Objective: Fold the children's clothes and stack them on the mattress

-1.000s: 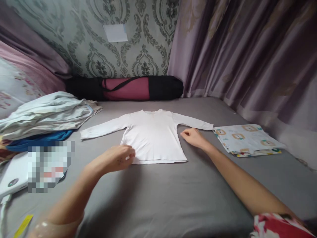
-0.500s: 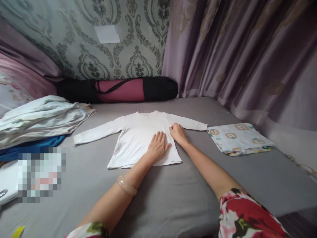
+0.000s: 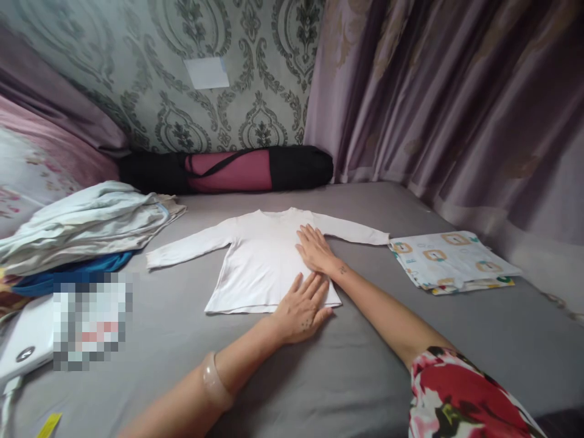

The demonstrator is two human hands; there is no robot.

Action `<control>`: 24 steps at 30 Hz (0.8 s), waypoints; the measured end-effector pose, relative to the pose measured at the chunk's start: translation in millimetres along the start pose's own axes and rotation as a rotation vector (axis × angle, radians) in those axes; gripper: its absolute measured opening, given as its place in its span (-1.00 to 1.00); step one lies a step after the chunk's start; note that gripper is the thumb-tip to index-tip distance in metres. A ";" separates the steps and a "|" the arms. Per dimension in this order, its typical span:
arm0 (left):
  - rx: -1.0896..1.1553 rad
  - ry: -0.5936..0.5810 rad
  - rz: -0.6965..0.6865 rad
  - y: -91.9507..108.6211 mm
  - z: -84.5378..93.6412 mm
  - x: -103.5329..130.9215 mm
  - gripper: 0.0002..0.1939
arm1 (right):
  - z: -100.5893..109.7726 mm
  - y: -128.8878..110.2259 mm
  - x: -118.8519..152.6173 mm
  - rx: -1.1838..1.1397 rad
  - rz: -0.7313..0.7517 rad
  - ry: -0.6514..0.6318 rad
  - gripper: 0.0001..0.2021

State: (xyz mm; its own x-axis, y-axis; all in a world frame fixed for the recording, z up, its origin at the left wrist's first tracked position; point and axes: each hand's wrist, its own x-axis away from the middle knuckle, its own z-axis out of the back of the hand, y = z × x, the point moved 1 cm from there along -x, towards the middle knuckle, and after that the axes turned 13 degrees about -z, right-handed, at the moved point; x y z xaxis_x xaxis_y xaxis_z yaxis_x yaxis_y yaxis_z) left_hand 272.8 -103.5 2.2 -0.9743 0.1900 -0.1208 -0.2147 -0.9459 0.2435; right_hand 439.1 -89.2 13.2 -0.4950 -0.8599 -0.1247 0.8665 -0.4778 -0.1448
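A white long-sleeved shirt (image 3: pixel 260 261) lies spread flat on the grey bed sheet (image 3: pixel 365 377), its sleeves stretched out to both sides. My left hand (image 3: pixel 303 309) rests palm down with fingers apart over the shirt's lower right hem, partly on the sheet. Just above it, my right hand (image 3: pixel 314 248) lies flat on the shirt's right side below the sleeve, fingers spread. Neither hand holds anything. The right cuff meets the corner of a folded printed cloth (image 3: pixel 449 258).
A black and maroon roll bag (image 3: pixel 232 171) lies along the wall. At left are piled pale cloths (image 3: pixel 91 219), a blue cloth (image 3: pixel 77 271), a white device (image 3: pixel 30 340) with a cable, and a yellow strip (image 3: pixel 49 425). Purple curtains (image 3: pixel 387 91) hang at right.
My left hand has slid down to the shirt's lower right hem. My right hand has gone from curled fingers at the shirt's edge to flat and spread on it. The view has shifted slightly.
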 end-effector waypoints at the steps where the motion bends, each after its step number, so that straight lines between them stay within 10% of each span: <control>1: 0.041 -0.015 -0.044 5.2 2.7 6.0 -0.34 | -4.1 -0.3 2.3 -0.025 0.026 -0.041 -0.50; 8: 0.456 -0.077 -0.209 21.3 45.7 36.4 -0.37 | -1.2 3.7 47.1 -0.113 0.188 -0.204 -0.40; 14: 0.803 0.156 0.088 -25.5 77.0 13.4 -0.54 | 22.3 3.5 97.3 -0.191 0.332 -0.362 -0.40; 18: 0.554 0.424 0.299 -77.7 66.4 -16.8 -0.71 | 37.5 1.6 125.8 -0.268 0.343 -0.444 -0.42; 24: 0.222 0.318 0.123 -110.3 24.4 -52.6 -0.72 | 68.0 6.4 151.4 -0.452 0.409 -0.679 -0.47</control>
State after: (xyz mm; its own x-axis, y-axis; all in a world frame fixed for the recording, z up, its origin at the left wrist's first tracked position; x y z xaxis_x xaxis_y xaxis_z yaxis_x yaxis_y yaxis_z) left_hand 346.0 -2.7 5.2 -0.9315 -0.0446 -0.3611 -0.1415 -0.8700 0.4724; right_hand 374.1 -234.7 60.2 0.1139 -0.9359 0.3334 0.7873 -0.1196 -0.6049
